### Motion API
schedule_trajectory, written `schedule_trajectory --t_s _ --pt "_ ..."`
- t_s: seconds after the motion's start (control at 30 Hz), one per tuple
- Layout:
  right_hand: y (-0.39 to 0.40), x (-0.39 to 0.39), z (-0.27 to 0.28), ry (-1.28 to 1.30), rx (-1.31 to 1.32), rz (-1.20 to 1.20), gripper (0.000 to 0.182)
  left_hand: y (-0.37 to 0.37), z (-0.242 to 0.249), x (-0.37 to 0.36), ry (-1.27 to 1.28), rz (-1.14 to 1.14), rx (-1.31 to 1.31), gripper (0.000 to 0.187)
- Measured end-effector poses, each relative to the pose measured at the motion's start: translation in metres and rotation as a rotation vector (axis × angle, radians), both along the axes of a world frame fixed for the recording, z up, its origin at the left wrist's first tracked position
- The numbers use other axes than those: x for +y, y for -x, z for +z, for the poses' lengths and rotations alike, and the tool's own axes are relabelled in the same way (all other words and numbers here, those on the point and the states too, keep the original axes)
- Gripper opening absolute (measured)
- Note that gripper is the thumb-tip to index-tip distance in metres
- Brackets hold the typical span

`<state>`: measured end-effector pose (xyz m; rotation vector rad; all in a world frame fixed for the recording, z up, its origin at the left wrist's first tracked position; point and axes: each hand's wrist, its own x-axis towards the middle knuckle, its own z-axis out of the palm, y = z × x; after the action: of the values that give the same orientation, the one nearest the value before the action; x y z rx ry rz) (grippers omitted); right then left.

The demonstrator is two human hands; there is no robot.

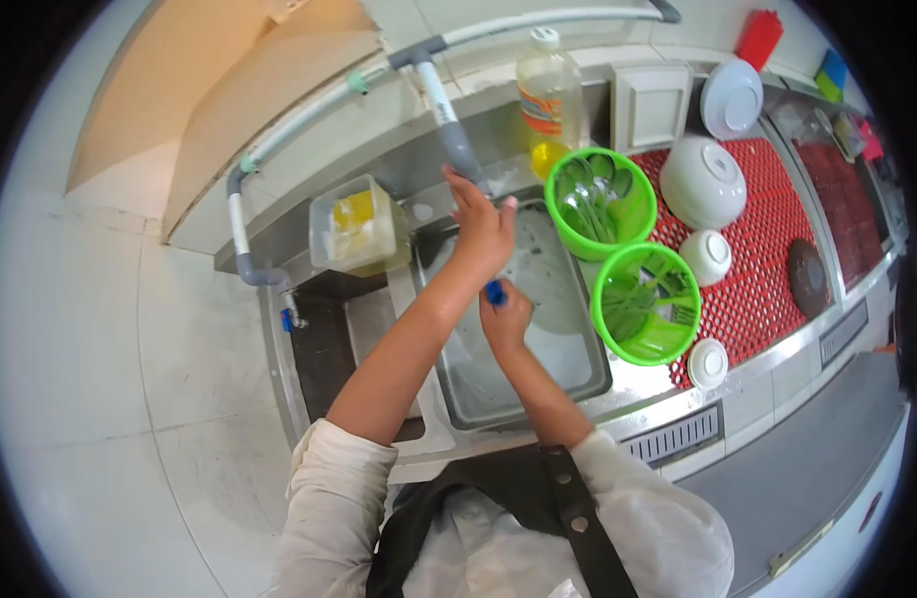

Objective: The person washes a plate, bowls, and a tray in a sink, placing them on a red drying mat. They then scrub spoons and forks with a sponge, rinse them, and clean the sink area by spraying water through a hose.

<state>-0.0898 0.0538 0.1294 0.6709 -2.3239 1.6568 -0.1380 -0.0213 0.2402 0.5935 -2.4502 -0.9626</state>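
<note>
My left hand (481, 237) reaches up over the sink (449, 399), its fingers apart around the lower end of the grey pipe (458, 149). Below it, my right hand (507, 317) is closed at a small blue piece (495, 292), which resembles the blue tap handle (286, 320) at the left basin. Part of what lies between the two hands is hidden by my left hand and wrist. Under both hands the sink holds greyish water with dark bits in it.
Right of the sink stand two green baskets (638, 344) of spoons and forks. White bowls (703, 182) rest upside down on a red mat (767, 204). A bottle of yellow liquid (548, 105) stands behind. A plastic tub (354, 234) sits at the left basin (369, 324).
</note>
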Motion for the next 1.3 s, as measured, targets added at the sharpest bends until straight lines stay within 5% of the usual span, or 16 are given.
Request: schedule_trajectory --t_s 0.03,0.1,0.17,0.33,0.4,0.43,0.5,0.63,0.67,0.83,0.9,0.97,1.1,1.2,1.3 --pt "-0.011 0.003 0.007 0.013 0.007 0.022 0.025 -0.003 -0.004 -0.005 0.04 -0.045 -0.051 0.081" --pt "-0.043 0.016 0.041 0.363 -0.948 0.496 0.022 -0.023 0.019 -0.008 -0.001 -0.016 -0.136 0.083" --pt "-0.047 0.019 0.074 0.343 -0.869 0.581 0.022 -0.053 0.06 -0.017 -0.545 -0.25 -0.109 0.079" --pt "-0.043 0.008 0.112 0.385 -0.38 0.776 0.016 -0.18 0.065 -0.029 -0.473 -0.577 -0.176 0.064" --pt "-0.058 -0.002 0.126 0.34 -0.348 0.867 0.015 -0.212 0.054 -0.022 -0.924 -0.441 0.022 0.066" --pt "-0.068 -0.009 0.13 0.304 -0.315 0.975 0.014 -0.225 0.052 -0.023 -0.942 -0.447 0.033 0.066" --pt "-0.087 -0.026 0.13 0.4 -0.469 1.0 0.014 -0.246 0.051 -0.032 -0.484 -0.406 0.158 0.066" --pt "-0.114 -0.068 0.134 0.468 -0.801 1.066 0.025 -0.295 0.022 -0.059 -0.49 -0.076 0.099 0.058" --pt "-0.126 -0.078 0.137 0.461 -0.659 1.019 0.043 -0.311 0.008 -0.074 -0.585 -0.12 0.053 0.047" --pt "-0.153 -0.127 0.094 0.351 -0.534 0.792 0.031 -0.39 -0.029 -0.115 -0.881 -0.022 0.289 0.03" --pt "-0.157 -0.141 0.059 -0.13 -0.537 0.698 0.025 -0.411 -0.04 -0.126 -0.975 0.07 0.401 0.031" --pt "-0.169 -0.161 0.013 -0.228 -0.299 0.732 0.028 -0.423 -0.045 -0.133 -1.001 0.077 0.416 0.031" --pt "-0.188 -0.194 0.019 -0.136 -0.338 0.664 0.029 -0.422 -0.06 -0.153 -0.934 0.234 0.576 0.025" --pt "-0.197 -0.204 0.028 -0.1 -0.354 0.621 0.029 -0.39 -0.027 -0.171 -0.587 0.417 0.541 0.021" --pt "-0.198 -0.213 0.041 -0.038 -0.354 0.627 0.024 -0.341 -0.015 -0.193 -0.392 0.482 0.436 0.037"
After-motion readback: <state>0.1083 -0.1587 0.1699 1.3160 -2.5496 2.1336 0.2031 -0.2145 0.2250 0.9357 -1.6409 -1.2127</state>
